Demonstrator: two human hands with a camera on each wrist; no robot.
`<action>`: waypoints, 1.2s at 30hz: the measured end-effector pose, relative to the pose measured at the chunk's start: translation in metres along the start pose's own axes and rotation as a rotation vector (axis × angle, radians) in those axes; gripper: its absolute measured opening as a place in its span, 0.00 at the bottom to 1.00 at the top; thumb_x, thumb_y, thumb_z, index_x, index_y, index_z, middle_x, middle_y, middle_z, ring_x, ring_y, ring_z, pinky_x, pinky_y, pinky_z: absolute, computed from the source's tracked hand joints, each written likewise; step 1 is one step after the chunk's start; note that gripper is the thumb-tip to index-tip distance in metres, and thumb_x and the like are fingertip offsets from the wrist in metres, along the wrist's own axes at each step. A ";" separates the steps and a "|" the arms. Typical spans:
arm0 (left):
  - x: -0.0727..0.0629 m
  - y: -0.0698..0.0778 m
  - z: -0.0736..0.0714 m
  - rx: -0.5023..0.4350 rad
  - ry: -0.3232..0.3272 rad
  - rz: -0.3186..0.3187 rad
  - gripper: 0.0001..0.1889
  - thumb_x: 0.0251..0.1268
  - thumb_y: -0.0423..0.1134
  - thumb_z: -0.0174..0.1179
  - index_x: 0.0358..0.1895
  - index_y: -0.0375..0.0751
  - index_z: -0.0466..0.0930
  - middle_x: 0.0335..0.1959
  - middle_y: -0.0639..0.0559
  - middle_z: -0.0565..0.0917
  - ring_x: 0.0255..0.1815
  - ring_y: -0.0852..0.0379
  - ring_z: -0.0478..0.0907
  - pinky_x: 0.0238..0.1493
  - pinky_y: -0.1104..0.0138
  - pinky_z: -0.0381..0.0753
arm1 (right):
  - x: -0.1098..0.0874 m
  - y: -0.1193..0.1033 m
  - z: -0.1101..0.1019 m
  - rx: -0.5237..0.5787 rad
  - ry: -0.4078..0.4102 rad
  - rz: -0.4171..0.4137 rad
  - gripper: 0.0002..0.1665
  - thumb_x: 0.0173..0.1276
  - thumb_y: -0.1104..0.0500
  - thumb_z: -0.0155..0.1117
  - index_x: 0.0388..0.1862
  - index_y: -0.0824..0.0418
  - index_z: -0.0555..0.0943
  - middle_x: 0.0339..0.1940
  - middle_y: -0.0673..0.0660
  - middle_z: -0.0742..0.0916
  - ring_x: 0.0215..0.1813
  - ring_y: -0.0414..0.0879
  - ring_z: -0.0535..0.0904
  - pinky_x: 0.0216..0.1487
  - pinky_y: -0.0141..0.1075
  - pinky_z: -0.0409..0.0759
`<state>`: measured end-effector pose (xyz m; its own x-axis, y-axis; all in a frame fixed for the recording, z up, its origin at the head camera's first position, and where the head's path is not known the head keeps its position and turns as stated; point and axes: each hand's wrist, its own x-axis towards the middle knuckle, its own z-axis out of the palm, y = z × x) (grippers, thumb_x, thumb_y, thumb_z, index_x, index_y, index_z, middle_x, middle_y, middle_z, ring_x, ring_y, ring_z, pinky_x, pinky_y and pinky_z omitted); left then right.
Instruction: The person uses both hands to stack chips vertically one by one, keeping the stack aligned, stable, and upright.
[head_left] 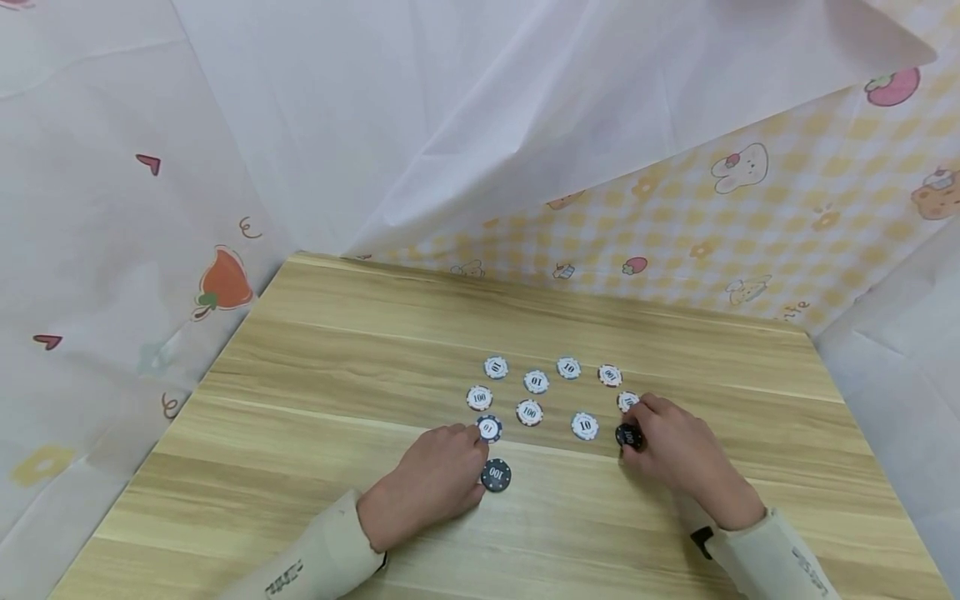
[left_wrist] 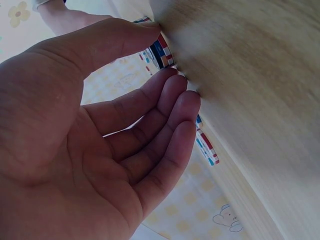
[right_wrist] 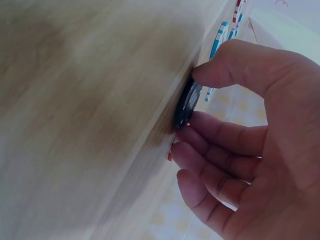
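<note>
My left hand [head_left: 438, 471] is low over the wooden table, thumb and fingertips at the edge of a black poker chip [head_left: 496, 475] marked 100, pinching it. In the left wrist view, chip edges [left_wrist: 161, 52] show between the thumb and index finger; the overlapping chips are hard to separate there. My right hand [head_left: 675, 446] pinches another black poker chip [right_wrist: 188, 102], which lies slightly tilted at the tabletop between thumb and index finger. A blue-rimmed chip [head_left: 489, 428] marked 10 lies by the left fingertips. A white-faced chip [head_left: 627, 402] is partly covered by the right fingers.
More white-faced chips lie spread on the wooden table [head_left: 360, 358], among them a 100 chip [head_left: 529, 412] and a 10 chip [head_left: 585, 426] between the hands. Others form a loose row farther back. Patterned cloth [head_left: 675, 208] hangs behind the table's far edge.
</note>
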<state>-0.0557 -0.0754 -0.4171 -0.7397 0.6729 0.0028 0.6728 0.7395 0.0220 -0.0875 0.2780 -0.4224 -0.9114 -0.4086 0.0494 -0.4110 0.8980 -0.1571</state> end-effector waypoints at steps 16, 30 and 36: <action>0.001 -0.001 0.000 0.015 0.029 0.013 0.15 0.60 0.44 0.77 0.39 0.34 0.89 0.31 0.49 0.82 0.29 0.56 0.77 0.32 0.63 0.81 | 0.001 -0.001 0.002 -0.013 0.040 -0.072 0.18 0.56 0.56 0.81 0.46 0.59 0.88 0.44 0.53 0.88 0.42 0.48 0.84 0.34 0.46 0.84; 0.001 -0.002 0.001 0.004 0.015 0.012 0.16 0.61 0.45 0.77 0.40 0.34 0.89 0.31 0.50 0.83 0.29 0.57 0.77 0.33 0.64 0.82 | 0.003 -0.010 0.008 -0.023 0.101 -0.146 0.18 0.56 0.56 0.79 0.45 0.60 0.89 0.41 0.54 0.88 0.40 0.46 0.83 0.32 0.42 0.83; 0.001 -0.001 0.000 -0.002 0.007 0.012 0.17 0.61 0.45 0.78 0.41 0.33 0.90 0.32 0.49 0.83 0.30 0.57 0.77 0.33 0.63 0.82 | 0.003 -0.015 0.010 -0.024 0.127 -0.173 0.17 0.57 0.55 0.79 0.45 0.60 0.89 0.39 0.52 0.87 0.37 0.44 0.81 0.30 0.40 0.81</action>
<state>-0.0573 -0.0755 -0.4170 -0.7316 0.6817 0.0098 0.6817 0.7312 0.0235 -0.0839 0.2614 -0.4297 -0.8220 -0.5341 0.1977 -0.5603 0.8206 -0.1126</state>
